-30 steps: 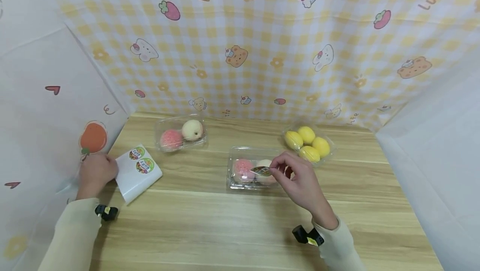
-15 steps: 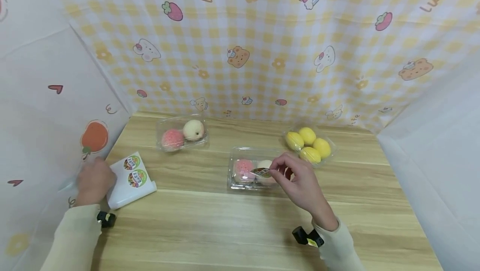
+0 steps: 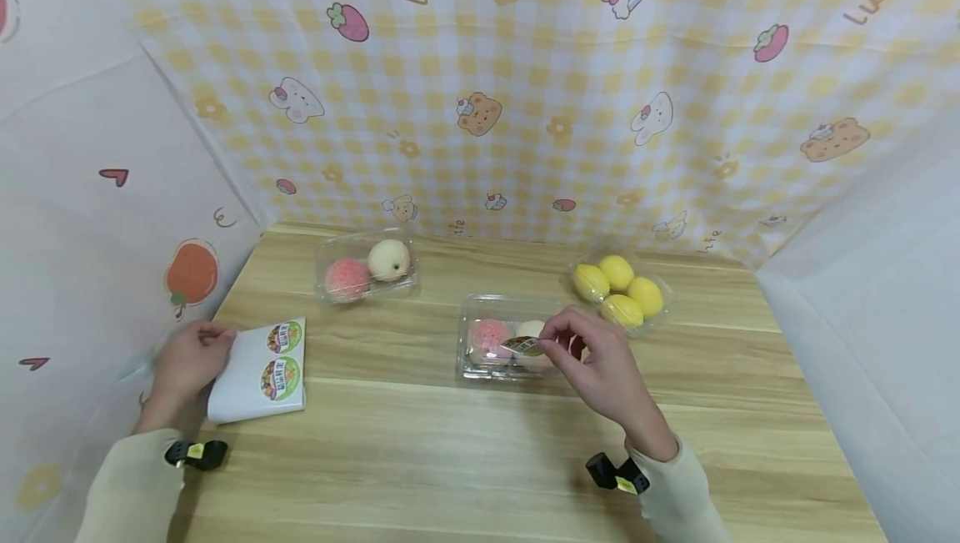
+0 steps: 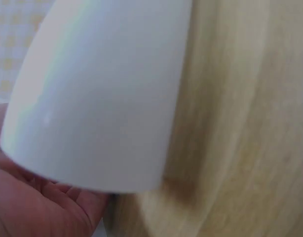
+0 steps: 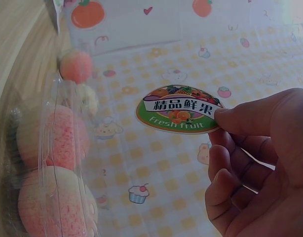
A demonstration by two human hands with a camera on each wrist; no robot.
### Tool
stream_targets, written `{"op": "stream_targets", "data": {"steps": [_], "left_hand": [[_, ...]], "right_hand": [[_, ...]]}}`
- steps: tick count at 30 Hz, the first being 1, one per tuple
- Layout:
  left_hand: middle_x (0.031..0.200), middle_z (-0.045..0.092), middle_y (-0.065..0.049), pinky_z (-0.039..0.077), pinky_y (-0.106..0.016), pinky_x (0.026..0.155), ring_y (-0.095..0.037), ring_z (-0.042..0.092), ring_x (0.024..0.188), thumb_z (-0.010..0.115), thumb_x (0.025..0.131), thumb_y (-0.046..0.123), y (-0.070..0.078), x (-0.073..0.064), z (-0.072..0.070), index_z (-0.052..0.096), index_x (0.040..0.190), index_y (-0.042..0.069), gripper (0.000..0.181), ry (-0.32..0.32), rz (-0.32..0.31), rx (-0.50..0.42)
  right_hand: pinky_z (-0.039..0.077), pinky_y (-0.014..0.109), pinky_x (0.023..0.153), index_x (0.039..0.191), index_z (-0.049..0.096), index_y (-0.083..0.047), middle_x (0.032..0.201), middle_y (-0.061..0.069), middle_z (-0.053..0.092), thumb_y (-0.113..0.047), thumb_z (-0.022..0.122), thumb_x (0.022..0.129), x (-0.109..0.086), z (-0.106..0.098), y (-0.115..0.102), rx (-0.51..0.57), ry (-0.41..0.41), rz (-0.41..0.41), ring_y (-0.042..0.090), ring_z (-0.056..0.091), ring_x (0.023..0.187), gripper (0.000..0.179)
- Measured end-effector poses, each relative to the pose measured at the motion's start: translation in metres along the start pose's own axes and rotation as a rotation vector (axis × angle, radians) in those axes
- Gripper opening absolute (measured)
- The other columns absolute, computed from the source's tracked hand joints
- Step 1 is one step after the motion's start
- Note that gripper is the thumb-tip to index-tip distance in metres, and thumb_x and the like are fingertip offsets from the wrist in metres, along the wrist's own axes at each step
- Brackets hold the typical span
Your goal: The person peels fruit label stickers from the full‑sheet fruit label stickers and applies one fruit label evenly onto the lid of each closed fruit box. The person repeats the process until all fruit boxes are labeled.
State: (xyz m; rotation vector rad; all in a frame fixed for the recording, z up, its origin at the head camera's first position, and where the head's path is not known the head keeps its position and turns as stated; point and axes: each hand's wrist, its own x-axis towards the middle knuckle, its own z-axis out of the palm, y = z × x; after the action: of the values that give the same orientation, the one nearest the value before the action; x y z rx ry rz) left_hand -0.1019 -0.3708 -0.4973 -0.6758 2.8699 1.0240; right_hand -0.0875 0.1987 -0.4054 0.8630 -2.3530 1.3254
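My right hand (image 3: 600, 368) pinches a "Fresh fruit" sticker (image 5: 181, 109) by its edge between thumb and finger. The sticker hangs above a clear plastic box (image 3: 474, 303) that holds a pink peach (image 3: 490, 334) and a paler one, partly covered from the head camera. At the table's left side, my left hand (image 3: 187, 368) holds the left edge of a white sticker sheet (image 3: 243, 376), which bears two round stickers (image 3: 281, 379). In the left wrist view the sheet (image 4: 102, 98) bends in a curve over the palm and hides some fingers.
Another clear box (image 3: 322, 253) with two peaches stands at the back left. A clear box of several lemons (image 3: 622, 311) sits at the back right. Checked cloth (image 3: 420, 109) hangs behind the wooden table (image 3: 420, 460).
My left hand has turned the sticker sheet and shifted it slightly left and towards me; its stickers now lie along the right edge. The right hand and its sticker have stayed nearly still.
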Motion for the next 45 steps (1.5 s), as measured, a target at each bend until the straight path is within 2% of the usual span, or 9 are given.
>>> {"op": "stream_targets", "data": {"steps": [6,11,22,26,29,32,37,41,45], "left_hand": [[0.138,0.056,-0.041,0.058,-0.056,0.087,-0.055,0.060,0.121,0.053,0.113,0.028,0.005,0.000,-0.002,0.047,0.146,-0.018,0.056,-0.042,-0.079,-0.080],[0.135,0.055,-0.040,0.057,-0.053,0.084,-0.053,0.059,0.118,0.051,0.114,0.035,0.010,-0.002,-0.008,0.043,0.149,-0.018,0.064,-0.072,-0.095,-0.049],[0.137,0.051,-0.043,0.054,-0.065,0.089,-0.056,0.055,0.117,0.052,0.113,0.041,0.029,-0.022,-0.022,0.044,0.146,-0.020,0.070,-0.105,0.017,0.119],[0.135,0.057,-0.041,0.052,-0.067,0.088,-0.057,0.058,0.116,0.056,0.111,0.039,0.051,-0.034,-0.023,0.052,0.141,-0.018,0.064,-0.051,0.128,0.192],[0.127,0.066,-0.036,0.053,-0.062,0.081,-0.053,0.064,0.108,0.061,0.110,0.036,0.075,-0.047,-0.020,0.061,0.132,-0.014,0.055,0.036,0.237,0.214],[0.118,0.071,-0.030,0.054,-0.058,0.075,-0.046,0.070,0.099,0.065,0.108,0.033,0.099,-0.060,-0.014,0.067,0.126,-0.008,0.045,0.117,0.379,0.174],[0.106,0.075,-0.019,0.060,-0.057,0.074,-0.037,0.075,0.089,0.073,0.103,0.018,0.134,-0.078,0.004,0.075,0.115,-0.001,0.023,0.211,0.674,0.044],[0.098,0.076,-0.011,0.063,-0.051,0.071,-0.028,0.075,0.086,0.076,0.099,0.009,0.162,-0.085,0.023,0.075,0.110,0.002,0.013,0.213,0.845,-0.038],[0.102,0.076,-0.007,0.064,-0.047,0.076,-0.025,0.074,0.093,0.076,0.100,0.008,0.188,-0.090,0.044,0.074,0.114,0.003,0.015,0.107,0.893,-0.102]], "right_hand": [[0.050,0.025,0.056,0.098,0.075,-0.016,0.089,-0.008,0.071,0.009,0.080,0.094,0.000,0.000,0.000,-0.005,-0.006,0.011,0.009,0.056,0.066,0.026],[0.051,0.025,0.056,0.098,0.075,-0.016,0.089,-0.008,0.071,0.010,0.079,0.094,0.001,0.001,0.000,0.002,-0.007,0.014,0.010,0.057,0.066,0.026],[0.051,0.024,0.056,0.099,0.074,-0.015,0.086,-0.008,0.069,0.007,0.079,0.096,0.003,0.001,0.003,0.000,-0.003,0.026,0.009,0.057,0.066,0.023],[0.051,0.024,0.056,0.099,0.074,-0.014,0.085,-0.008,0.067,0.008,0.079,0.096,0.003,0.001,0.005,0.005,-0.001,0.040,0.010,0.058,0.068,0.022],[0.051,0.024,0.056,0.099,0.074,-0.012,0.085,-0.007,0.068,0.008,0.078,0.096,0.004,0.001,0.007,0.016,0.004,0.055,0.011,0.058,0.068,0.021],[0.051,0.024,0.057,0.099,0.075,-0.011,0.086,-0.006,0.069,0.009,0.077,0.096,0.004,0.001,0.008,0.035,0.006,0.085,0.012,0.059,0.068,0.020],[0.050,0.024,0.057,0.100,0.076,-0.009,0.086,-0.003,0.070,0.008,0.077,0.097,0.006,0.001,0.009,0.064,0.017,0.135,0.013,0.058,0.069,0.017],[0.050,0.024,0.058,0.099,0.076,-0.007,0.086,0.000,0.070,0.007,0.077,0.098,0.009,0.002,0.010,0.086,0.038,0.142,0.014,0.058,0.069,0.014],[0.050,0.023,0.059,0.098,0.076,-0.006,0.087,0.001,0.072,0.008,0.076,0.098,0.010,0.003,0.011,0.115,0.059,0.152,0.015,0.059,0.070,0.013]]}}
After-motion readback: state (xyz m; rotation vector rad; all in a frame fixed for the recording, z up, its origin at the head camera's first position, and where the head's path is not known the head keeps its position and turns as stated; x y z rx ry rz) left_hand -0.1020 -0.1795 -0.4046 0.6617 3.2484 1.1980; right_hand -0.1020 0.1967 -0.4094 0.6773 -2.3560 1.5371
